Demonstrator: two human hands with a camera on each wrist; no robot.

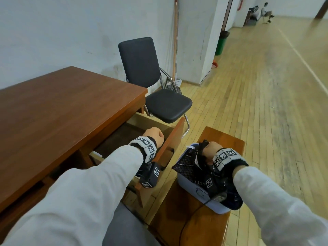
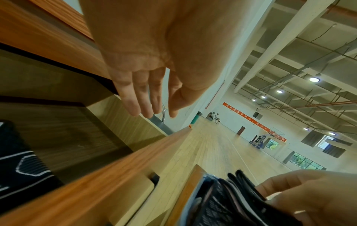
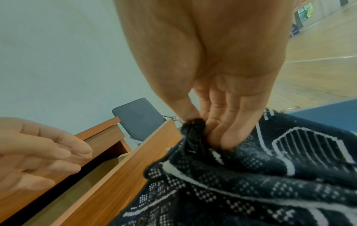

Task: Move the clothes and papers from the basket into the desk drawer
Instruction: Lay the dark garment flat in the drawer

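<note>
The desk drawer stands pulled out from the brown desk, and everything here sits around it. The left hand hovers above the open drawer with nothing in it; the left wrist view shows its fingers straight and loosely together, thumb a little apart. A dark patterned cloth already lies inside the drawer, at its near end. Just to the right of the drawer front, a pale basket sits on a low wooden bench. The right hand is down in the basket, thumb and fingertips pinching a fold of a dark knitted garment with white lines and dots, which still lies mostly in the basket and hangs over its near rim. A white paper edge pokes up at the basket's far end, beside the garment. Beyond the drawer, a black padded chair stands against the wall
</note>
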